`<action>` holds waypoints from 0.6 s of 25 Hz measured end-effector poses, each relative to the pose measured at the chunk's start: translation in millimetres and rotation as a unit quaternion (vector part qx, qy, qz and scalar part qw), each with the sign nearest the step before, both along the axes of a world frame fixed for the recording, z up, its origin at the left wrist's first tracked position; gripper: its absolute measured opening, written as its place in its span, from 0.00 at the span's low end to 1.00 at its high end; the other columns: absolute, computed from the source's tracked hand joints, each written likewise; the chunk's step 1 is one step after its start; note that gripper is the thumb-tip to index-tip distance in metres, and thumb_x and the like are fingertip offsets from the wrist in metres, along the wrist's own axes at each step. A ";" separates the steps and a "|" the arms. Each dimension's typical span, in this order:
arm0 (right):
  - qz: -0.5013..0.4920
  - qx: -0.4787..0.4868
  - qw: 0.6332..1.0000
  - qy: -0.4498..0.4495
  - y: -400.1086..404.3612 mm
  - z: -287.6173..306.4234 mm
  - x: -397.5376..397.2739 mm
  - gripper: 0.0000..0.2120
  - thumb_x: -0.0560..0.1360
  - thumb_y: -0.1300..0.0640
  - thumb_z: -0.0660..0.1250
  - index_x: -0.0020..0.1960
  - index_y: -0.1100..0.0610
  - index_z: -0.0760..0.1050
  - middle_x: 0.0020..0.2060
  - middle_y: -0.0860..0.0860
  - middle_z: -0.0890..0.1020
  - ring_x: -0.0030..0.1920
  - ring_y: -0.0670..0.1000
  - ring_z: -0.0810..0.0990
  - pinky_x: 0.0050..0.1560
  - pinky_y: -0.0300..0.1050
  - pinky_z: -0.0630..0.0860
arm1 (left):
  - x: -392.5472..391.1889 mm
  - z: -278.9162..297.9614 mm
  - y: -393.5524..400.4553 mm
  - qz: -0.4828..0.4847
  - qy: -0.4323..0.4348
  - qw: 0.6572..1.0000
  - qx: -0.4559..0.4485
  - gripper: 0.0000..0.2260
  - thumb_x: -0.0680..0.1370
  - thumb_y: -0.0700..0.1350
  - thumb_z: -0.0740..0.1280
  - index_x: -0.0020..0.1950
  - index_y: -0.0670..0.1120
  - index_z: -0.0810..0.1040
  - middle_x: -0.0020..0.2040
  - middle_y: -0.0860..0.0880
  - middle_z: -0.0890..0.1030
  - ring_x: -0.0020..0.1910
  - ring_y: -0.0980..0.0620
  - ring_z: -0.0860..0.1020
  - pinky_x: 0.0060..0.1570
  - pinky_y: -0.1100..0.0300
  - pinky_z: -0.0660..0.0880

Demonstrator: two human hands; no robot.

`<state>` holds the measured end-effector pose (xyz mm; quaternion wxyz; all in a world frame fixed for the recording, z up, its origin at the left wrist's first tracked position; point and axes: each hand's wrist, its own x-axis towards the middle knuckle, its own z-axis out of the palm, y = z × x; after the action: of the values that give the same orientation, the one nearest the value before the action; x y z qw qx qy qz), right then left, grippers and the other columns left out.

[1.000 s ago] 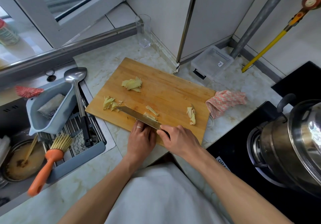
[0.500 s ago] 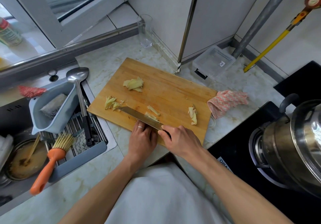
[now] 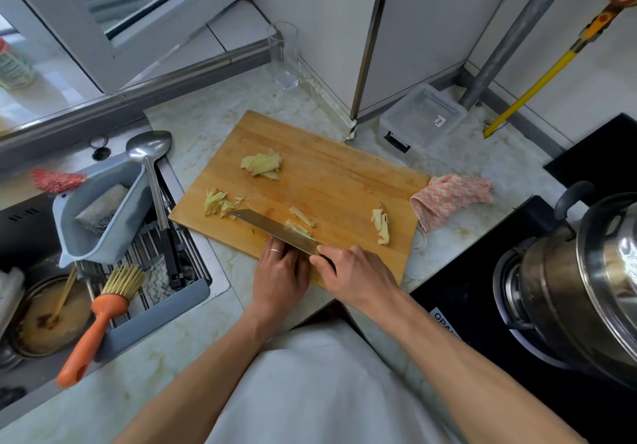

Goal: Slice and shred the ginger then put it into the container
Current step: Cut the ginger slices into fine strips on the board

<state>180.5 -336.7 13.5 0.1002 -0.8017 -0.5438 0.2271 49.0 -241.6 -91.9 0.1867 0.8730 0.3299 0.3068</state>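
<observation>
Marble table by a window, with a wooden cutting board [image 3: 331,181] scattered with ginger.
Right hand [image 3: 358,273] grips the knife [image 3: 272,228] over ginger shreds [image 3: 300,225]; left hand [image 3: 279,271] rests fingers curled beside the blade; ginger slices [image 3: 262,164] lie farther back, the clear container [image 3: 422,116] beyond the board.

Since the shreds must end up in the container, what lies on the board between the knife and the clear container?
In the head view, bare cutting board separates the knife from the clear container, then a strip of counter.

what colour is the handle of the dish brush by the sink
Orange: the dish brush handle shows best in the head view, lower left, with pale yellowish bristles.
</observation>
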 end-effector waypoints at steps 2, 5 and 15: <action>0.004 0.001 1.000 0.001 0.5 0.6 -0.4 0.20 0.83 0.40 0.54 0.61 0.53 0.77 0.48 0.58 0.85 0.50 0.65 0.81 0.45 0.55 0.78 | 0.1 -1.0 1.0 -0.004 -0.001 1.000 0.004 0.10 0.75 0.40 0.63 0.48 0.37 0.83 0.53 0.39 0.79 0.56 0.38 0.75 0.54 0.49 0.77; 0.002 0.004 1.000 0.006 -0.6 1.1 1.5 0.20 0.83 0.41 0.54 0.60 0.53 0.77 0.48 0.58 0.85 0.50 0.66 0.81 0.44 0.55 0.78 | 0.1 -3.4 1.3 0.000 0.006 1.000 -0.015 0.11 0.75 0.40 0.63 0.49 0.37 0.83 0.54 0.39 0.79 0.55 0.36 0.77 0.53 0.49 0.78; 0.010 0.009 1.000 -0.003 -2.0 4.9 -2.3 0.20 0.84 0.41 0.54 0.60 0.53 0.76 0.46 0.58 0.85 0.48 0.66 0.81 0.40 0.53 0.74 | -1.3 -3.9 2.5 -0.001 0.015 1.000 -0.025 0.12 0.76 0.41 0.62 0.49 0.38 0.84 0.53 0.39 0.79 0.54 0.36 0.78 0.50 0.51 0.78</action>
<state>178.2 -338.7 18.4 0.1039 -0.7958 -0.5542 0.2208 47.7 -239.1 -95.8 0.2041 0.8726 0.3398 0.2855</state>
